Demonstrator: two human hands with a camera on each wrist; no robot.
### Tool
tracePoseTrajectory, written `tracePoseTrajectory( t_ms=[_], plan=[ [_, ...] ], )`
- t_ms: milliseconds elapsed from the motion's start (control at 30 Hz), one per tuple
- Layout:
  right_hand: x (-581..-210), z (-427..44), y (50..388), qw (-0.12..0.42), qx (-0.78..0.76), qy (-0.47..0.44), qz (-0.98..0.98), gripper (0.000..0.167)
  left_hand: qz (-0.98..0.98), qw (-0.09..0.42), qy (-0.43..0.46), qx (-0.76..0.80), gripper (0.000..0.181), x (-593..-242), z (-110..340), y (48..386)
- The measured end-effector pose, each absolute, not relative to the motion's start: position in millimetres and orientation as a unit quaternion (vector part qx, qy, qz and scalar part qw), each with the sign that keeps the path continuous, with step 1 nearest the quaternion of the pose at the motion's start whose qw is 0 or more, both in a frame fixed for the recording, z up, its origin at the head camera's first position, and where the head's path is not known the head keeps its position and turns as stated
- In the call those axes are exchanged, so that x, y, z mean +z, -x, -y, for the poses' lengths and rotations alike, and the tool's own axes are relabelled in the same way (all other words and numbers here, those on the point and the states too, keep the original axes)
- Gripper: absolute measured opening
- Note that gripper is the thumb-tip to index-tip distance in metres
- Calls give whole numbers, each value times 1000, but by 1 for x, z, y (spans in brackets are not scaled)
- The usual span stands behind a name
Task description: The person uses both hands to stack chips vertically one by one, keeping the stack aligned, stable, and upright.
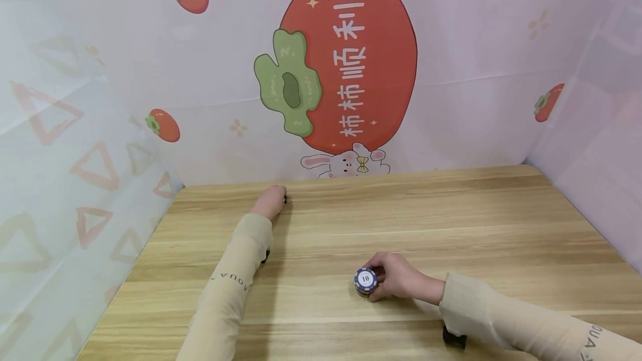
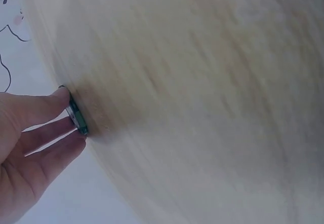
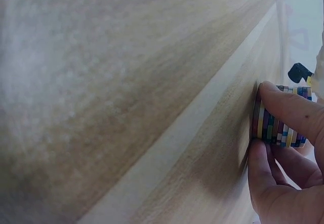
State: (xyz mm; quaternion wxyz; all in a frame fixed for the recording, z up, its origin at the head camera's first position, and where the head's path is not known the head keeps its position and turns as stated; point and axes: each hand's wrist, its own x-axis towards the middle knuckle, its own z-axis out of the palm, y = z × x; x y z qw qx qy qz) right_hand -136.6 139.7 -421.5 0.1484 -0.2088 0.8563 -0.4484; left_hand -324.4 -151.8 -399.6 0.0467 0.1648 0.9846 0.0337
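My left hand (image 1: 270, 201) is stretched out near the table's far left. In the left wrist view its thumb and fingers pinch a green-edged poker chip (image 2: 77, 116) at the tabletop. Nearer the front, my right hand (image 1: 398, 277) grips a stack of poker chips (image 1: 366, 279) between thumb and fingers. The stack stands upright on the table, topped by a blue-and-white chip marked 10. Seen from the right wrist, the stack (image 3: 276, 125) shows many edge colours, and its lowest chips lie close to the wood. Part of its side is hidden by the thumb.
The wood-grain table (image 1: 476, 216) stretches between pale side curtains. At its far edge stands a backdrop (image 1: 466, 116) printed with persimmons and a rabbit. Black wrist straps (image 1: 453, 337) show below the sleeves.
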Motion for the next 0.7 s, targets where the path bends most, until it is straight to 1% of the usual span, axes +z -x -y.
tracePoseTrajectory(
  t_ms=[133, 367, 533, 700],
  plan=[
    [-422, -140, 137, 149, -451, 209, -855, 46, -985, 38, -166, 36, 4, -398, 150, 323],
    [-422, -140, 137, 142, -447, 217, -856, 46, -986, 1, -156, 60, 17, -395, 151, 319],
    [-422, -140, 137, 137, -442, 221, -858, 45, -985, -10, -167, 47, 10, -393, 149, 319],
    [-421, -139, 137, 136, -441, 220, -859, 46, -984, 5, -175, 39, 7, -389, 146, 316]
  ],
)
